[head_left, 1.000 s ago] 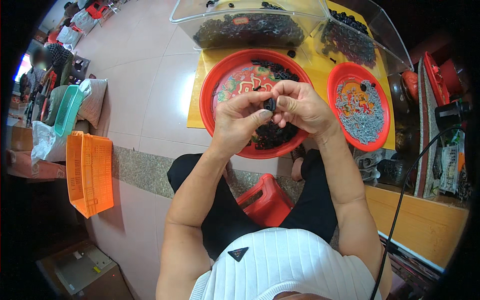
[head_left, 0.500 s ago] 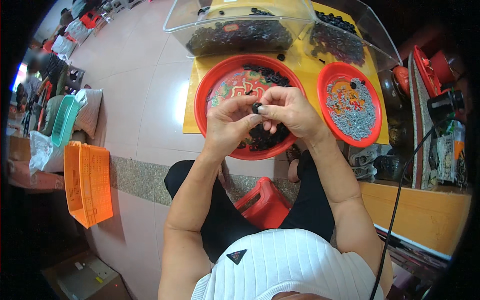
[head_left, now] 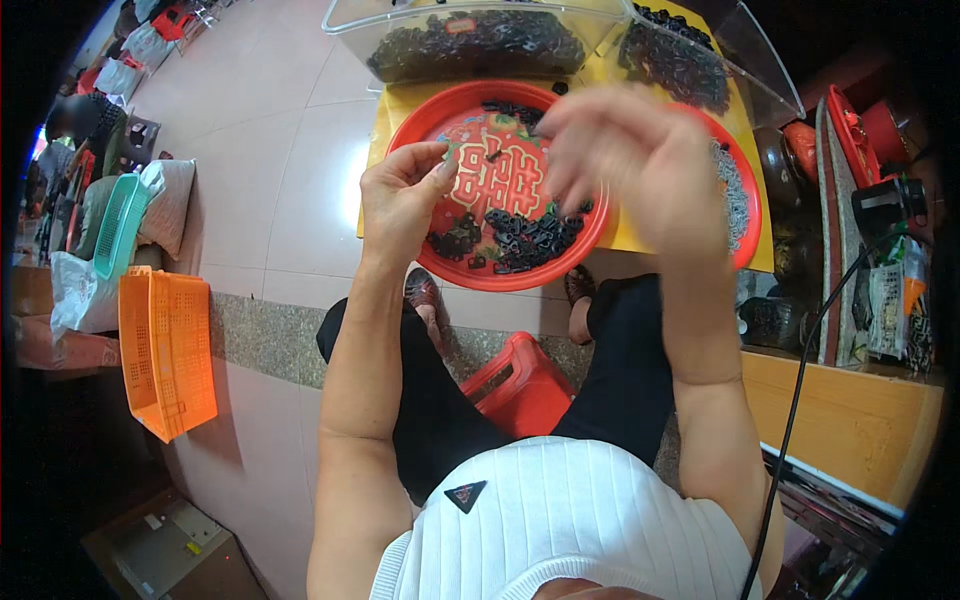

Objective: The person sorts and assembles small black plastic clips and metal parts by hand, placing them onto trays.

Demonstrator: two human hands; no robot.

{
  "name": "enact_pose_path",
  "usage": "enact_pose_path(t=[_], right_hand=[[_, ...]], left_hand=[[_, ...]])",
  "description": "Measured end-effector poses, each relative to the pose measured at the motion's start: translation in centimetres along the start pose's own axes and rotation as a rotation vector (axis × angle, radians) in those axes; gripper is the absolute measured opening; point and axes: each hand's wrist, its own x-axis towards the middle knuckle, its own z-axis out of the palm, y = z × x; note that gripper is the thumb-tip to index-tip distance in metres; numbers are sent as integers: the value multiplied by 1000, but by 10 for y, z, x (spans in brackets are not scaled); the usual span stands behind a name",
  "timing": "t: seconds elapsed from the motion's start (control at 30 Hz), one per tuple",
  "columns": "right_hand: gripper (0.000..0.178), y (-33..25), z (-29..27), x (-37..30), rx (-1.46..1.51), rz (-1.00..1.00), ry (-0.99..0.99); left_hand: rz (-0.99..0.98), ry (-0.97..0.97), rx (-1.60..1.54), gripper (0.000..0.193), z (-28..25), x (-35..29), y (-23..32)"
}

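My left hand (head_left: 400, 200) hovers over the left rim of a round red tray (head_left: 402, 130) with a printed pattern. Its thumb and forefinger are pinched together, and whatever sits between them is too small to make out. Smeared by motion, my right hand (head_left: 650, 160) hangs above the gap between that tray and a second red tray (head_left: 752, 215). Small black plastic parts (head_left: 535, 240) lie in piles along the near side of the first tray, with more at its far edge. Grey metal pieces (head_left: 735, 190) fill the second tray, partly hidden by my right hand.
Clear plastic bins of dark parts (head_left: 475, 48) stand at the back of the yellow table (head_left: 375, 205). A red stool (head_left: 525, 385) is between my legs. An orange crate (head_left: 170, 350) stands on the floor at left; a black cable (head_left: 795, 400) runs down the right.
My hands have parted: the right swung up and right, the left moved slightly left. The black part that was between both hands' fingers no longer shows. The view has shifted a little.
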Motion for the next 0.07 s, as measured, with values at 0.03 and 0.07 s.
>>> enact_pose_path(t=[0.03, 0.07], right_hand=[[33, -14, 14, -7, -216, -138, -208], [45, 26, 22, -15, 534, 186, 131]], left_hand=[[38, -16, 5, 23, 1, 1, -1], [30, -21, 6, 23, 3, 0, -4]])
